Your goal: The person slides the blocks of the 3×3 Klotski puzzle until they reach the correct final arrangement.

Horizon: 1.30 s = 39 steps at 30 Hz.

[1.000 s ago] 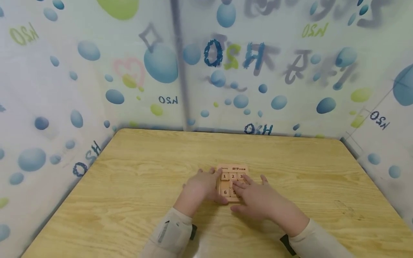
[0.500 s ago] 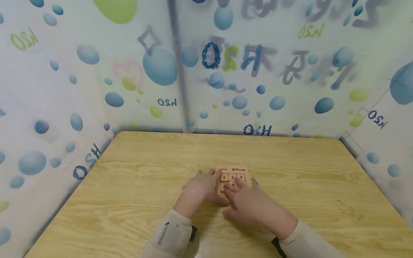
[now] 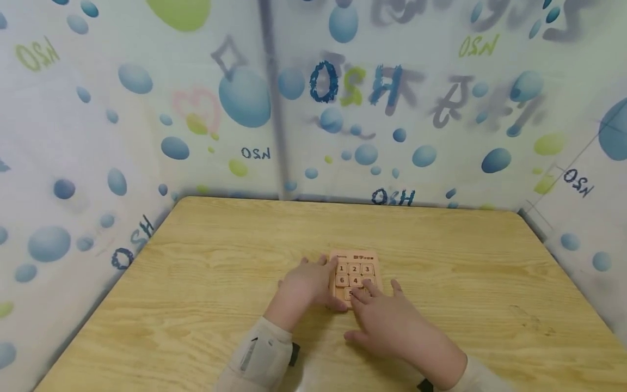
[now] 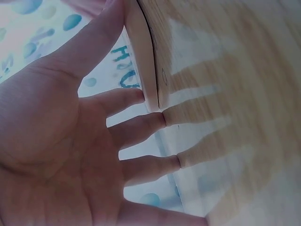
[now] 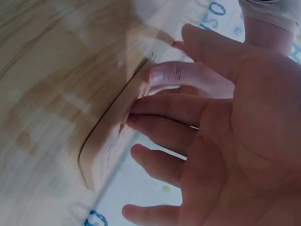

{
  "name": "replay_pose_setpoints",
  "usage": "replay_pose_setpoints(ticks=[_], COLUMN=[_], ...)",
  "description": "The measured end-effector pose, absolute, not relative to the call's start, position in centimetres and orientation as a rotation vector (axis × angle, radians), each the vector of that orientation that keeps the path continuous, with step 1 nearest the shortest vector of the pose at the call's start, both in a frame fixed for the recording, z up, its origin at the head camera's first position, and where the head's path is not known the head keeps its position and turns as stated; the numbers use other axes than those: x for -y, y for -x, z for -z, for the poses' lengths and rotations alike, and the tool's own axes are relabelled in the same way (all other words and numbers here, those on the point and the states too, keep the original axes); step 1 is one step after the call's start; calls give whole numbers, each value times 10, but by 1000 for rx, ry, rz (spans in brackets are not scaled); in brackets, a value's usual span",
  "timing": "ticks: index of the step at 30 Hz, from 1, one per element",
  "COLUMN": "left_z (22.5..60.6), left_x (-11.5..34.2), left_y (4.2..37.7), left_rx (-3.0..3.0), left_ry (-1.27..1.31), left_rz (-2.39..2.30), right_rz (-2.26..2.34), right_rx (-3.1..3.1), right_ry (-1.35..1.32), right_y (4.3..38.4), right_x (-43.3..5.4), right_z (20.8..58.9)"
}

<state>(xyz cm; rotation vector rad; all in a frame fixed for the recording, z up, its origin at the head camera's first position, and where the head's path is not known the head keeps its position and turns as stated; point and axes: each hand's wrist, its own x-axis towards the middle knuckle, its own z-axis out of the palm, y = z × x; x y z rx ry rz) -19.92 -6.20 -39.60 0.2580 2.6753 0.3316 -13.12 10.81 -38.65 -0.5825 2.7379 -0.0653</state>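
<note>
A wooden sliding number puzzle [image 3: 355, 257] lies on the table, its printed edge away from me. Tiles 1, 2 and 3 form the top row, with the 6 tile [image 3: 342, 280] and 4 tile [image 3: 355, 281] below. A gap shows at the lower left, beside the 5 tile [image 3: 348, 294]. My left hand [image 3: 306, 283] steadies the puzzle's left side, thumb at the near corner and index finger at the far one; its other fingers spread onto the table. My right hand [image 3: 392, 324] lies palm down, two straight fingertips touching tiles at the lower right and partly hiding them.
The puzzle is on a wood-grain table [image 3: 235, 234]. Behind it rises a pale wall covering [image 3: 303, 141] printed with blue and green drops. Both forearms come in from the near edge in light sleeves [image 3: 262, 354] with dark straps.
The 6 tile has moved up from the lower left to the middle row, leaving the gap below it. My right hand went left, then back right and nearer to me. My left hand stayed.
</note>
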Motion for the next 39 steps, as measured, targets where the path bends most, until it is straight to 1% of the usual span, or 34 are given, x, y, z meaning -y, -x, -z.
replay_pose_setpoints(ticks=[5,12,18,22,26,29,34,39], left_z=[395,394,396,397,398,399,396,394], left_x=[62,60,58,60,63,64,63,62], left_y=[199,199,199,200,200,200,200,200], left_rx=[-2671,-2666,-2664,-2667,-2653,-2643,-2668,-2663], left_ry=[-270,-247,-242,-242,-240,-240,-238,-248], left_rz=[-329,-336,-336,-344,-344,-344,-348,-318], right_rz=[187,164,160,111,126,136,46,70], right_rx=[-2722,-2752,-2681,-2700,-2727,-2707,-2752,-2726], right_ry=[610,516,507,557,648,669,625,705], right_y=[135,144,136,141,158,164,162,153], right_x=[-102,-114,-120,-115,-109,-112,-123,-116], right_z=[390,393,386,383,392,398,391,388])
